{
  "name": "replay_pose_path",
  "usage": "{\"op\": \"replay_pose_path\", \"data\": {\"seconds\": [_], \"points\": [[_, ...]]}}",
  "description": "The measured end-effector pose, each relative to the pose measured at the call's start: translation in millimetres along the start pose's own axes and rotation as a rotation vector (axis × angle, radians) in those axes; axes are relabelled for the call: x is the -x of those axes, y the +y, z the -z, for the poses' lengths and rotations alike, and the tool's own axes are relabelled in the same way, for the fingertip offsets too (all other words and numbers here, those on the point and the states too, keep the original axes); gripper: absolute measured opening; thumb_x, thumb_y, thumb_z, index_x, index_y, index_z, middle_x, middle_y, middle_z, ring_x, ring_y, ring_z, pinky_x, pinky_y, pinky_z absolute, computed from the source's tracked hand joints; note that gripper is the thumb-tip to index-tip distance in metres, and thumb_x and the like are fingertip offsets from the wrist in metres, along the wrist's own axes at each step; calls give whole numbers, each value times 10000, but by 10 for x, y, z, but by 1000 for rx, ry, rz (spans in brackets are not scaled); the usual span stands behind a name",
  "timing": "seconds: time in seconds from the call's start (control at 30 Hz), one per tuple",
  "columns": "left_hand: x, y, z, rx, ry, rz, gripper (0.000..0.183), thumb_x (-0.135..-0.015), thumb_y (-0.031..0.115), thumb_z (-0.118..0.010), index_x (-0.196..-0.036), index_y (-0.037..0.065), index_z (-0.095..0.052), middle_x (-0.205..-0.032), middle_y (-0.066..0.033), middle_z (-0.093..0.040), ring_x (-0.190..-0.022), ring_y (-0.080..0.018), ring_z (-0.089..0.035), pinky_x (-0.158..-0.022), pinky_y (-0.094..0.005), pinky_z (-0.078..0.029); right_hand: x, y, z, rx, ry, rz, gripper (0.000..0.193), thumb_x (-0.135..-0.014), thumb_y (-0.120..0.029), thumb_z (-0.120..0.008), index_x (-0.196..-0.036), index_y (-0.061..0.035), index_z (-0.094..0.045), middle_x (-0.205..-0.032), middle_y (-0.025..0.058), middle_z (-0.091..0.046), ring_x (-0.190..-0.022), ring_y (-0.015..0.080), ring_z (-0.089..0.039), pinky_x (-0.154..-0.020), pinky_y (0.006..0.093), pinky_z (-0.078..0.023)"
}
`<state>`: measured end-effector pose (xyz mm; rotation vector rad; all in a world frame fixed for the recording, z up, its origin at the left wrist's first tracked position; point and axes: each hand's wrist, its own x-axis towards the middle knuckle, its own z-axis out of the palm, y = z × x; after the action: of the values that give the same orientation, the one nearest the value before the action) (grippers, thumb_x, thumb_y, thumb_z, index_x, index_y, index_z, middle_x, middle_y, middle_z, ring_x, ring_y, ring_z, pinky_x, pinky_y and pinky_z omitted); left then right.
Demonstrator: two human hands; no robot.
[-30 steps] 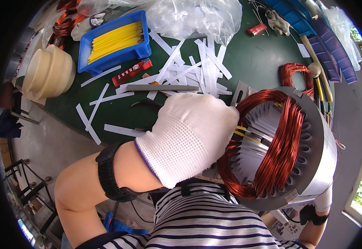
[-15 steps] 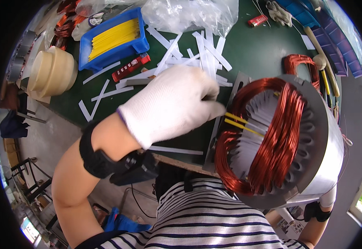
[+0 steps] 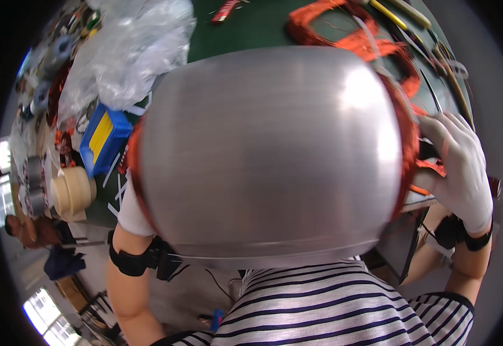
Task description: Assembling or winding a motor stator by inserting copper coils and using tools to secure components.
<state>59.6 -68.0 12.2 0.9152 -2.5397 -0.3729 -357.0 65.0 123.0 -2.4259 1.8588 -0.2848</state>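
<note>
A motor stator with a smooth silver metal shell [image 3: 274,155] fills the middle, lying on its side close to the camera. Reddish copper windings [image 3: 408,132] bulge from its right end, and a strip of winding shows at its left end. My right hand [image 3: 456,167], in a white glove, curls round the winding at the right end, thumb below and fingers above. At the left end is my left hand [image 3: 135,205], also gloved; the shell and winding hide its fingers. The stator covers much of the green table [image 3: 240,34].
Orange-red copper coils [image 3: 315,26] lie beyond the stator, beside long-handled tools [image 3: 398,14]. Left of it are a clear plastic bag [image 3: 136,52], a blue bin [image 3: 125,127] of yellow strips, white paper strips and cream rolls [image 3: 72,190]. Another person [image 3: 38,233] is at far left.
The stator has turned, its open end facing me before and its shell now, and it appears larger. My left hand has left the yellow strips for its left end; my right hand has come into view.
</note>
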Motion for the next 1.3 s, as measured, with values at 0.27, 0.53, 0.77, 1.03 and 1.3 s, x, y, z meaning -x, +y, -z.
{"op": "replay_pose_path", "data": {"seconds": [0.27,0.53,0.77,1.03,1.3], "points": [[-447,1777,407,-275,586,390,258,-1015,68,-421,-1188,-63,-562,-1157,-155,-633,-1031,-226,-623,-969,-342,-462,176,395,-273,-88,-18,20,244,-720,-194,-726,-678,-52,-532,-591,102,-478,-568,307,-533,-567,400,-404],[-936,2847,-393,317,61,-322,347,-840,173,-592,-1112,-38,-630,-1092,-174,-654,-1028,-298,-640,-936,-402,-527,367,532,-82,-44,-37,-2,313,-792,-321,-721,-727,-52,-574,-641,128,-527,-634,318,-566,-608,398,-434],[-1380,2617,-1291,-44,194,-60,412,-782,168,-620,-1185,79,-634,-882,-30,-583,-835,-217,-574,-926,-425,-410,558,599,-525,-175,98,-59,389,-870,-373,-656,-709,-42,-531,-600,116,-468,-565,327,-517,-561,414,-394],[-1393,2523,-1275,-73,196,6,327,-729,161,-657,-1050,145,-717,-818,-1,-579,-810,-206,-561,-862,-411,-401,478,610,-634,-178,125,-29,376,-850,-366,-680,-696,-55,-536,-589,103,-467,-549,295,-519,-555,410,-382],[-1387,2515,-1247,-81,164,6,336,-724,157,-665,-1055,153,-719,-832,8,-586,-818,-203,-560,-867,-406,-399,467,602,-628,-166,119,-20,387,-854,-385,-672,-692,-60,-538,-590,95,-470,-550,292,-518,-556,406,-386]]}}
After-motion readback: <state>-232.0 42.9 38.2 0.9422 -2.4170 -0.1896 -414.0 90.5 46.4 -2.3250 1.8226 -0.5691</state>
